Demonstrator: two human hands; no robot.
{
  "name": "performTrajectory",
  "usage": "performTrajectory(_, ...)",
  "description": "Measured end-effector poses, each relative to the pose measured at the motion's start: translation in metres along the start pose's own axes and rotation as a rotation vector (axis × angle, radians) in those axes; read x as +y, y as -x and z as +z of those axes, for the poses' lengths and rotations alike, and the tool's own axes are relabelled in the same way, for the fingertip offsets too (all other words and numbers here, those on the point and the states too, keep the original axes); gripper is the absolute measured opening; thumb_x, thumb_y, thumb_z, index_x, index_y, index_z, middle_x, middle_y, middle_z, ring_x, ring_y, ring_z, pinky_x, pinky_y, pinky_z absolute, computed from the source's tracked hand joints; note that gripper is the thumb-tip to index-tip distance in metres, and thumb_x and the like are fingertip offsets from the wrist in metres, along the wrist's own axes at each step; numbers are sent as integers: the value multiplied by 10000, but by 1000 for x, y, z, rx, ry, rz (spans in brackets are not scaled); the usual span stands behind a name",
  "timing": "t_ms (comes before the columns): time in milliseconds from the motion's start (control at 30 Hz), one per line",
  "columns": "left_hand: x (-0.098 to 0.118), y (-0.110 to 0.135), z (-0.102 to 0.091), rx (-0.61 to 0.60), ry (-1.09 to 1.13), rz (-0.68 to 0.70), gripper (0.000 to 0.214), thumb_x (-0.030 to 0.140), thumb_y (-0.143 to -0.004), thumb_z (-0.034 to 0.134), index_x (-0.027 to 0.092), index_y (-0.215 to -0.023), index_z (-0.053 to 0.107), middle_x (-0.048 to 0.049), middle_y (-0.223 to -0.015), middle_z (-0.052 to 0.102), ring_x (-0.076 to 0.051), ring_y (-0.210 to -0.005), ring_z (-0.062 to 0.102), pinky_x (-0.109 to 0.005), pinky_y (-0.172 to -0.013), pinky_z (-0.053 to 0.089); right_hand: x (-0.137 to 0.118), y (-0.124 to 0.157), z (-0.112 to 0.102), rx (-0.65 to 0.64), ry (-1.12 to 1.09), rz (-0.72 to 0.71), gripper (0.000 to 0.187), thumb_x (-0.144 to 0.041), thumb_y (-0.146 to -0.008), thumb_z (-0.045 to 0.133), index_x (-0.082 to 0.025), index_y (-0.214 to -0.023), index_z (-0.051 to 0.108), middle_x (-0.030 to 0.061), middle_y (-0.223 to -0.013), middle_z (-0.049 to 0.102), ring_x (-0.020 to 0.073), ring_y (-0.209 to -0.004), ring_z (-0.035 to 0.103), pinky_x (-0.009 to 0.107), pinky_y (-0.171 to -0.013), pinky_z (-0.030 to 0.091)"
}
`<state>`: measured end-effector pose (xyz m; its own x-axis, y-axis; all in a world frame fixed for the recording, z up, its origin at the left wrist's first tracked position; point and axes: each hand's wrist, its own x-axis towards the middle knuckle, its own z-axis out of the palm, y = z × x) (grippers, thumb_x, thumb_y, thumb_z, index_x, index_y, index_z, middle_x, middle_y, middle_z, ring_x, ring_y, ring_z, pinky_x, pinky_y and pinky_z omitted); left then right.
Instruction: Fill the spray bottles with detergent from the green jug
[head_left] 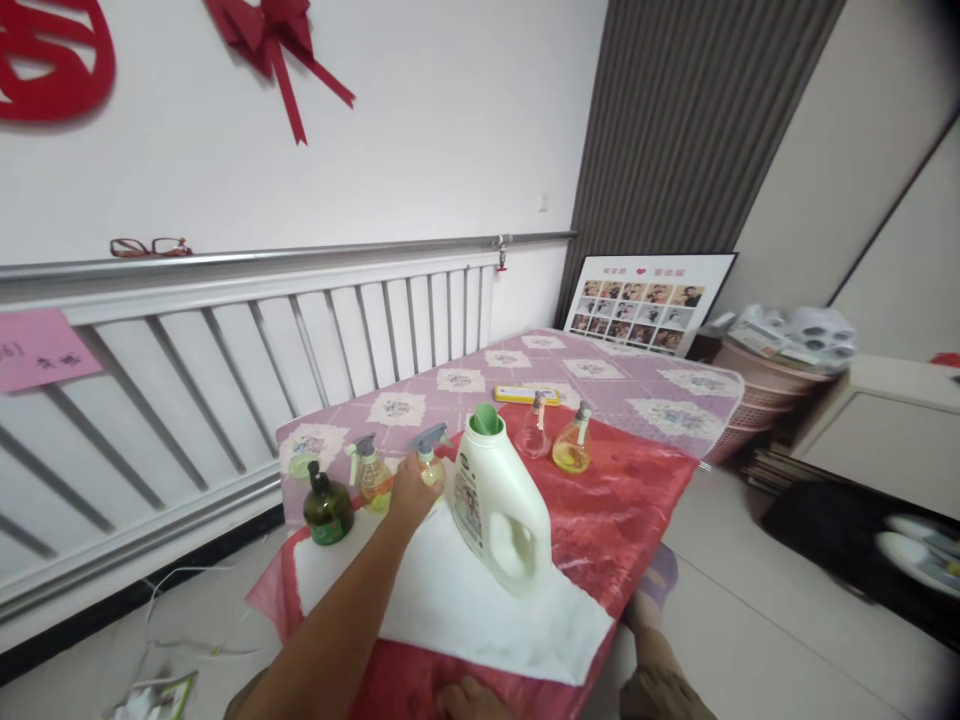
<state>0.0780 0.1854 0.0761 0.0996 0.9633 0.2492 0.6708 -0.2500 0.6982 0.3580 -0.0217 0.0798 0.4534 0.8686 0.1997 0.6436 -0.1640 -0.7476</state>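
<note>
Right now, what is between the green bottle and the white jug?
In the head view, two spray bottles, with the left hand around the one nearer the jug.

The bare left arm [341,620] extends forward at a slant, the left grip [411,492] curled at its end; the right grip [472,702], a partly visible hand, sits at the bottom edge.

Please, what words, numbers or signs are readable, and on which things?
No words or numbers readable.
Red heart sign: black-framed white photo board; characters blurred.
Pink paper sheet: blurred writing.
White plastic jug: label too small.
Green pump bottle: blurred label.
Rounded red wall cut-out: partly outside picture.
</note>
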Motion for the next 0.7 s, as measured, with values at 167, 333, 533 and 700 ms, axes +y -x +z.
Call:
performTrajectory(167,-9,49,-32,-49,25,53,649,315,-649,703,163,-1229,456,-120,-1181,565,-273,-1156,523,-392,-1022,404,-39,46,43,-243,14,-75,164,-329,-956,523,-311,-1070,640,43,-1239,616,185,-1029,609,349,-851,532)
performTrajectory(333,-28,109,-47,-74,57,50,676,305,-619,692,130,-1229,462,-137,-1169,563,-285,-1155,522,-407,-1044,402,-76,121,100,-403,0,-164,281,-344,-933,566,-211,-1179,585,70,-1221,609,195,-988,630,405,-838,545)
performTrajectory(533,-35,143,-41,-21,65,-10,566,284,-627,685,156,-1148,505,-138,-1128,553,-296,-1136,512,-423,-1042,400,-95,142,128,-346,-169,-248,112,-254,-804,620,-205,-704,625,-21,-640,629,145,-601,599,261,-587,492)
performTrajectory(700,-28,146,-37,-5,-3,-53,551,298,-638,694,183,-1141,502,-108,-1119,544,-279,-1141,509,-387,-1011,415,-129,100,127,-117,-239,-237,111,-311,-834,557,-228,-797,622,18,-761,627,201,-734,595,316,-703,480)
